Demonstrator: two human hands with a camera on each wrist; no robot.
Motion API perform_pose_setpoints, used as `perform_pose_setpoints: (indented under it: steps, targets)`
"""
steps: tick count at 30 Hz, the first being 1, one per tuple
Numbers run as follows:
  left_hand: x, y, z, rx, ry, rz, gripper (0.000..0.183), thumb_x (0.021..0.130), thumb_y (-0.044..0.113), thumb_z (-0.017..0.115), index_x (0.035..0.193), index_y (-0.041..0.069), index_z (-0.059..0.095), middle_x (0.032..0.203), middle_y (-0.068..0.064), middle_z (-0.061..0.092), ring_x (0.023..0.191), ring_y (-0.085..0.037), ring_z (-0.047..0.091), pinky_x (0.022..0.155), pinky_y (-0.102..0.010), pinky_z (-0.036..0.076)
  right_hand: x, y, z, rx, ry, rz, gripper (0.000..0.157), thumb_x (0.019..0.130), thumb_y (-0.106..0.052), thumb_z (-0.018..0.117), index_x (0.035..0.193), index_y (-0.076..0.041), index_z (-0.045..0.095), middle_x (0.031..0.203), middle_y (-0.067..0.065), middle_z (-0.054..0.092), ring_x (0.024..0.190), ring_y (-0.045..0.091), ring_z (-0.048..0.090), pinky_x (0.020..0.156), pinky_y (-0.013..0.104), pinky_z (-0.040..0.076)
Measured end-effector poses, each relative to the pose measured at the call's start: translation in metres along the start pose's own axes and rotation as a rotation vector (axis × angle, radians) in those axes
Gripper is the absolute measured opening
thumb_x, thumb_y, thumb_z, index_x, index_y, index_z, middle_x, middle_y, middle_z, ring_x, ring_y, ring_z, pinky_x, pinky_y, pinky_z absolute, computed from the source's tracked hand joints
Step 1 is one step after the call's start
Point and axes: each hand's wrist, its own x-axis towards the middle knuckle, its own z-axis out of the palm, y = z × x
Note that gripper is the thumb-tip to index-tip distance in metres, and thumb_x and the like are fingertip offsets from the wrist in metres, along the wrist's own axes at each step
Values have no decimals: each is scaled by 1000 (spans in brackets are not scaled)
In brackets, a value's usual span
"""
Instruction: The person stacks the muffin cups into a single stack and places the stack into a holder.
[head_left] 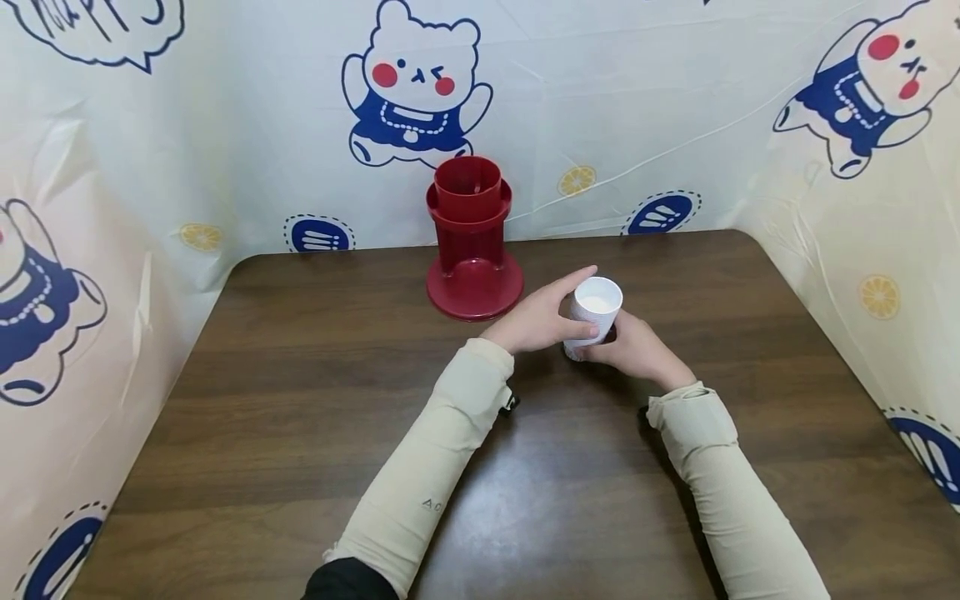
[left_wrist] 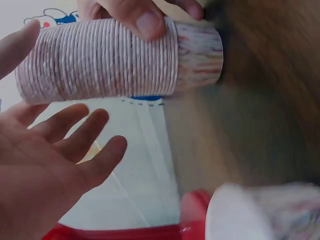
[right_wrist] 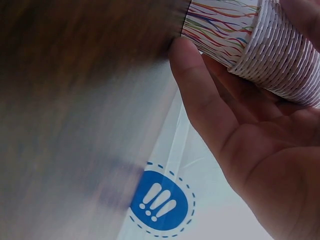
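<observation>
A tall stack of nested paper cups (head_left: 597,302) leans at a slant over the table, its white mouth facing up. My right hand (head_left: 639,350) holds it from the right; in the left wrist view a thumb (left_wrist: 149,24) presses on the ridged rims. Streaky coloured lines show on the end cup (right_wrist: 220,30) in the right wrist view. My left hand (head_left: 536,321) is at the stack's other side, fingers spread and loosely straight below it in the left wrist view, the thumb by the stack's end.
A red plastic stand (head_left: 474,292) with a round base and an upright tube (head_left: 468,204) stands at the table's back edge. Another paper cup (left_wrist: 232,215) shows blurred beside red plastic in the left wrist view. Printed sheeting (head_left: 285,125) surrounds the brown table (head_left: 300,417).
</observation>
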Motion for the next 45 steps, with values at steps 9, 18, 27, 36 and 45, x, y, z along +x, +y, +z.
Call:
perform_pose_setpoints:
  steps: [9,18,27,36,45]
  targets:
    - [-31,-11,-19,343,-82,-70,70,95,29,71,156,18,40,156,-1,42,145,-19,33,116,-39,29,0,-1,1,-3,1,32,69,82,-29,85,133,4,51,119,22,65,107,36,62,93,54,48]
    - [-76,-44,-33,316,-68,-154,69,90,22,75,152,15,46,153,-2,46,144,-22,34,114,-40,31,-2,-3,1,-22,7,44,66,81,-27,85,130,5,52,117,23,65,105,38,63,91,54,48]
    - [-93,-65,-27,307,-54,-226,74,85,21,82,150,12,47,146,-7,51,130,-22,48,106,-39,40,-3,-2,2,-7,7,38,65,81,-26,85,129,5,53,117,22,66,104,37,63,91,53,49]
    - [-93,-69,-30,254,22,-191,56,83,18,83,133,13,58,119,-2,61,104,-19,57,90,-35,47,-2,-2,2,-4,4,38,66,81,-27,85,130,4,52,117,22,65,105,37,63,91,52,49]
    - [-76,-41,-45,143,146,-53,61,85,29,82,137,14,54,127,-1,54,112,-16,51,95,-35,46,-3,-3,2,-8,8,43,66,81,-26,85,130,5,52,118,23,65,106,38,62,92,53,48]
